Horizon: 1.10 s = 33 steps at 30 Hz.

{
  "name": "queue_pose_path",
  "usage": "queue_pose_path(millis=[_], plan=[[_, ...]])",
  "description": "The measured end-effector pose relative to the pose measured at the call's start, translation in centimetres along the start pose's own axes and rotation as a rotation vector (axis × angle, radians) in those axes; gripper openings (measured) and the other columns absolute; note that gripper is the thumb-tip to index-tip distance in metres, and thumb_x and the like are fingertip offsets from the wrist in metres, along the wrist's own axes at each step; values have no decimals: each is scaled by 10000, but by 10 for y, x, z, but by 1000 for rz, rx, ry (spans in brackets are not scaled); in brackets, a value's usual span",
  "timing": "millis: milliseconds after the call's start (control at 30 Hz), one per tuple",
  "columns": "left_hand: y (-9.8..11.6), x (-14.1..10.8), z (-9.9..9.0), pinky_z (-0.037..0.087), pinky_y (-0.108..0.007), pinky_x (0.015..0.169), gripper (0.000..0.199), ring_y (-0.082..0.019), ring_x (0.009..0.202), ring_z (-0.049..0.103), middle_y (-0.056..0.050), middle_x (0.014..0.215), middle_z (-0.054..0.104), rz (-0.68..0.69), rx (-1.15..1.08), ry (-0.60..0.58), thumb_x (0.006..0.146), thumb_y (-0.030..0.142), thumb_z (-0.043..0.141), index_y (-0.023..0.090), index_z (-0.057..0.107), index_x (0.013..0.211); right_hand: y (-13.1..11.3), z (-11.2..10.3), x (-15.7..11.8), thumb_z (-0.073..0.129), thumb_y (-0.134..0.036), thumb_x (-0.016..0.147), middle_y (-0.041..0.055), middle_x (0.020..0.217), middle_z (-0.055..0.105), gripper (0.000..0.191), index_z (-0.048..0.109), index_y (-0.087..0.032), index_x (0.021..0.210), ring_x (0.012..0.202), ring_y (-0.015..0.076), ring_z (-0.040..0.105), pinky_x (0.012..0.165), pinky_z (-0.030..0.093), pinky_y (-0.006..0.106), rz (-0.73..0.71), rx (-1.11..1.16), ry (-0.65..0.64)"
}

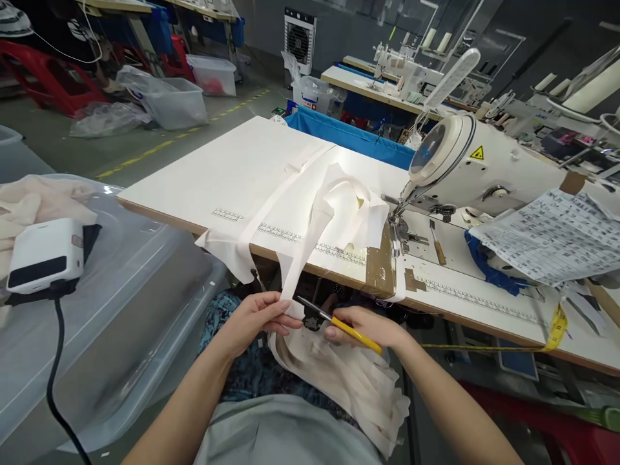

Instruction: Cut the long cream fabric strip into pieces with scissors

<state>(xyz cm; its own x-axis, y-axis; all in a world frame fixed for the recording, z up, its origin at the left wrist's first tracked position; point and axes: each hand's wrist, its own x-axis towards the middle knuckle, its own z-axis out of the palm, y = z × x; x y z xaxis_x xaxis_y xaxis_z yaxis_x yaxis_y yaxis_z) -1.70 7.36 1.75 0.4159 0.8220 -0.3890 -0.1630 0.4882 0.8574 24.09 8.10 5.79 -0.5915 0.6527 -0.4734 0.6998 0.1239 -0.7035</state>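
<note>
My left hand (264, 316) pinches the end of a pale fabric strip (294, 274) between thumb and fingers, just below the table's front edge. The strip runs up onto the white sewing table (208, 168), where more pale fabric (358, 206) lies crumpled. My right hand (371, 326) is closed around a slim yellow-handled tool (356, 334). Its narrow dark metal end points left, close to the strip; whether it touches is unclear, and its exact kind cannot be made out. A bundle of cream strips (349, 371) lies over my lap.
A sewing machine (484, 161) stands at the right, its needle area beside the crumpled fabric. A wooden-handled awl (438, 248) and a yellow tape measure (557, 329) lie right. At left, a lidded plastic bin (130, 278) bears a white device (46, 255) with a black cable.
</note>
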Motion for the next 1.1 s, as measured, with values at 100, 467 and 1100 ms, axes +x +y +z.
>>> queue_pose_path(millis=[100,467,1100], plan=[[2,-3,0,571,-235,603,404,-231,746,741,-110,788,768,-21,-17,2,730,480,774,113,706,883,-6,-6,9,537,-685,819,-50,614,448,532,460,-185,653,563,92,380,510,302,221,-9,-18,-40],[4,-7,-5,522,-221,527,387,-186,570,701,-93,635,741,-35,29,-24,741,507,744,130,663,768,-26,-7,15,512,-711,842,-24,586,488,538,495,-199,675,511,108,390,511,202,252,-35,-517,141],[-3,-2,-2,490,-194,504,387,-160,536,675,-88,610,732,-47,23,-54,734,500,747,128,646,767,-29,7,17,514,-697,844,45,696,633,516,570,-195,744,603,165,552,525,175,271,22,-648,242]])
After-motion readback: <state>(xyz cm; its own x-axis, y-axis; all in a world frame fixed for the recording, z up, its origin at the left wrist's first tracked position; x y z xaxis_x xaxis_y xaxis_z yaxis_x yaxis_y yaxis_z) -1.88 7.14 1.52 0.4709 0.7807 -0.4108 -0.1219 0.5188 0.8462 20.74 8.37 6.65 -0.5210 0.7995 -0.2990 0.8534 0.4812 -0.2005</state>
